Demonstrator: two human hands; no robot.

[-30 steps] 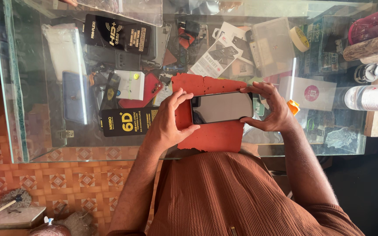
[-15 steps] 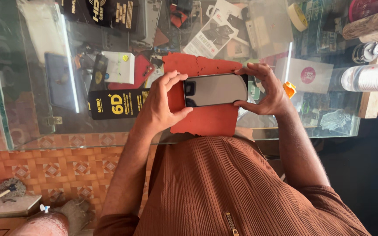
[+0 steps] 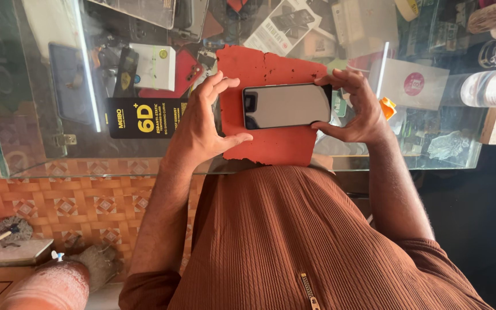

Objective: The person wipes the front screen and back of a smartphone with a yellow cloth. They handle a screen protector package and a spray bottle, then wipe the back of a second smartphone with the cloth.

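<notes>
Phone [image 3: 287, 105] w/ a dark blank screen is lying flat on a ragged red mat [image 3: 268, 109] on top of a glass counter [image 3: 41, 143]. Left hand [image 3: 202, 123] is sitting at the phone's left end, fingers spread & curled, not clamped on anything, tips just touching the edge afaict. Right hand [image 3: 354, 106] is pinching the phone's right end btw thumb & fingers. Black box w/ yellow print [image 3: 144, 117] & white box [image 3: 153, 66] are showing under the glass nearby. Clear bottle [image 3: 492, 87] is lying far right.
</notes>
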